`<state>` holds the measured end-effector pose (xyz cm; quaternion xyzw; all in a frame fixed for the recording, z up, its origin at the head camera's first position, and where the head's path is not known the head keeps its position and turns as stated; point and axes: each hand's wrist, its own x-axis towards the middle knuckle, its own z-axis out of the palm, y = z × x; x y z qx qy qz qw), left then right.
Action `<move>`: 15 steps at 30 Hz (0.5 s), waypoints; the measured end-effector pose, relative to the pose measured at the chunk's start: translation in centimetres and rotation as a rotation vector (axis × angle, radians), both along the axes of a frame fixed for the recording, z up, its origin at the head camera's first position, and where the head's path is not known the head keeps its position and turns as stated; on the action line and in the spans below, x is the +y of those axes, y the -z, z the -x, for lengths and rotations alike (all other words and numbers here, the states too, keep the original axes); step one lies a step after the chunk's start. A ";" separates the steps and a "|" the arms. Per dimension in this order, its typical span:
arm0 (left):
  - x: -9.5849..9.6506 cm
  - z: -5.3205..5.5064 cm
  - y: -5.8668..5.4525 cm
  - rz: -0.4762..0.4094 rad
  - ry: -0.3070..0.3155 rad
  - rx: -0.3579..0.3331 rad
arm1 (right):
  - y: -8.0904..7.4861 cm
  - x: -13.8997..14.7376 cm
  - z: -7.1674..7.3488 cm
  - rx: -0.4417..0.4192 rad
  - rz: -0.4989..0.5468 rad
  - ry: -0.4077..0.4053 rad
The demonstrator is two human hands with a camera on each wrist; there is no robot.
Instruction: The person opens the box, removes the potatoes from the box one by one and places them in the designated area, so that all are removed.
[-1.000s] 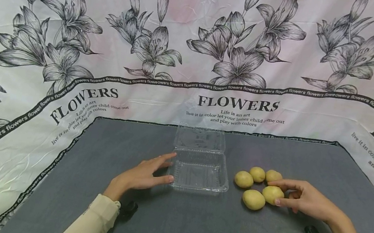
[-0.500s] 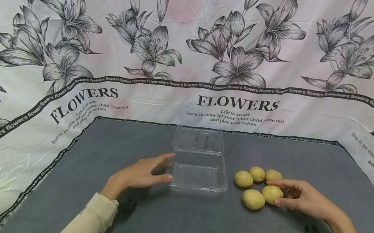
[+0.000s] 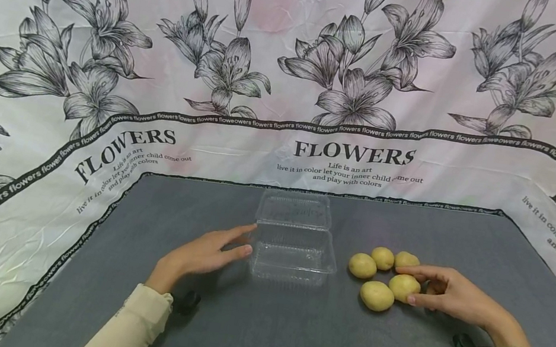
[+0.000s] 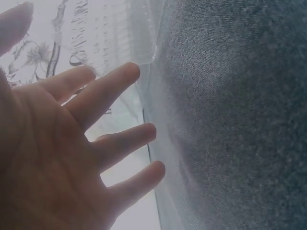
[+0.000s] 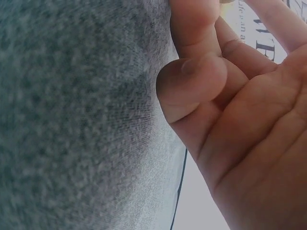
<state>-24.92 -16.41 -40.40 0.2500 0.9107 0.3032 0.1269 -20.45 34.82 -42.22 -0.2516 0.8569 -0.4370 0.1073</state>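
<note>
A clear plastic clamshell box (image 3: pixel 293 254) stands with its lid (image 3: pixel 295 209) raised at the back, in the middle of the head view. My left hand (image 3: pixel 203 253) is at the box's left side, thumb and forefinger apart, their tips at its edge; whether they touch it I cannot tell. In the left wrist view the fingers (image 4: pixel 112 93) spread out straight. To the right, my right hand (image 3: pixel 459 295) holds a yellow potato (image 3: pixel 404 288) between thumb and forefinger. In the right wrist view the other fingers (image 5: pixel 192 86) are curled, and the potato is mostly hidden.
Several more yellow potatoes (image 3: pixel 376 296) lie close around the held one, on the grey tabletop (image 3: pixel 286 336). A white flower-printed cloth (image 3: pixel 237 155) rises behind and beside the table.
My left hand has shifted slightly left and up, and the box has shifted a little left with its front rim appearing higher. The right hand and the potatoes have barely moved.
</note>
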 end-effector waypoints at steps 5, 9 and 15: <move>0.0 0.1 0.0 -0.011 -0.013 0.052 | -0.1 0.0 0.0 0.016 -0.017 0.016; 0.1 0.3 0.0 -0.024 -0.023 0.075 | -0.1 0.0 0.0 0.017 -0.020 0.021; -0.1 0.5 0.1 -0.041 -0.057 0.053 | -0.3 0.0 -0.1 0.023 -0.034 0.032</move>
